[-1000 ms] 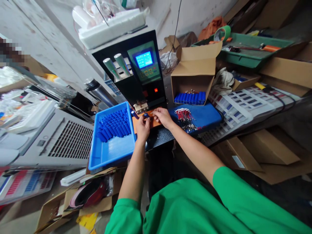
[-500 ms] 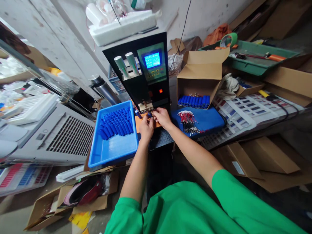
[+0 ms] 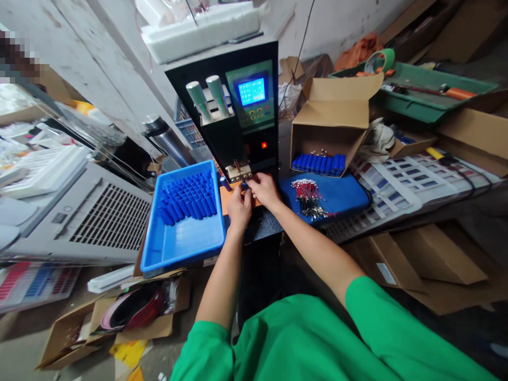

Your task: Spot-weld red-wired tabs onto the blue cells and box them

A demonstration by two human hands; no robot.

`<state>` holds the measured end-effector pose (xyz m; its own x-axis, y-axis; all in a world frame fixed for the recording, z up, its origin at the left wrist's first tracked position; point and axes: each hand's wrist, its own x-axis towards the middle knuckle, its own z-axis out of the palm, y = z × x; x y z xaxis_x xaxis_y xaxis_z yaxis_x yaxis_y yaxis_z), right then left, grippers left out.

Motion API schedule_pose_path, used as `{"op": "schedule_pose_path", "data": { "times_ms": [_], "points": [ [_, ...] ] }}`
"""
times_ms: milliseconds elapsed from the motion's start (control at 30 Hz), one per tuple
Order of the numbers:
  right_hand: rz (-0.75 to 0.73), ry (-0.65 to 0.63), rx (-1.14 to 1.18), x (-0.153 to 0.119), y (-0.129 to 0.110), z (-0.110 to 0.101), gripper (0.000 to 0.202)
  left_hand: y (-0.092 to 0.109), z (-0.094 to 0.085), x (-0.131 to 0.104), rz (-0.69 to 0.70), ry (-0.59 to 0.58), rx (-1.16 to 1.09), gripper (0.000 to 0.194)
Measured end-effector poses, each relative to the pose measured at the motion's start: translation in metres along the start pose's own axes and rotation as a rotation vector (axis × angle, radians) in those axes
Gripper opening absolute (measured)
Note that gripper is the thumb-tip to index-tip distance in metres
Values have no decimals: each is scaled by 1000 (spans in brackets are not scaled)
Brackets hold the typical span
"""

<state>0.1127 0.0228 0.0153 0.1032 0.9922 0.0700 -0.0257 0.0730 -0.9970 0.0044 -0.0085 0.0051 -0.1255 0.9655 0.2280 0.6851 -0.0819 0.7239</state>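
Under the electrodes of a black spot welder [image 3: 254, 143], a blue battery cell [image 3: 244, 186] is mostly covered by my fingers. My left hand [image 3: 239, 209] is closed on the cell from the near left. From the right, my right hand [image 3: 263, 190] pinches at the cell's end; what lies between its fingertips is too small to make out. Another blue cell [image 3: 225, 183] stands on the orange board [image 3: 226, 200] just left of the welder's brass-coloured electrode block [image 3: 238, 172].
A blue tray [image 3: 182, 254] with many blue cells stands at left. To the right, a blue pad [image 3: 349, 193] bears red and black wire leads [image 3: 307, 196], with an open carton [image 3: 331, 116] of cells behind. A steel flask [image 3: 169, 140] stands behind the tray.
The view has shifted slightly, so the welder appears a little larger. My two hands stay together under the electrodes, with only a small shift of the fingers.
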Motion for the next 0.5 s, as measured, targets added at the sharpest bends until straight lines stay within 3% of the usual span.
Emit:
{"op": "schedule_pose_path", "data": {
  "times_ms": [500],
  "points": [
    [9,54,-3,-3,-10,2,17,-4,4,-1,1,44,-60,24]
  ]
}}
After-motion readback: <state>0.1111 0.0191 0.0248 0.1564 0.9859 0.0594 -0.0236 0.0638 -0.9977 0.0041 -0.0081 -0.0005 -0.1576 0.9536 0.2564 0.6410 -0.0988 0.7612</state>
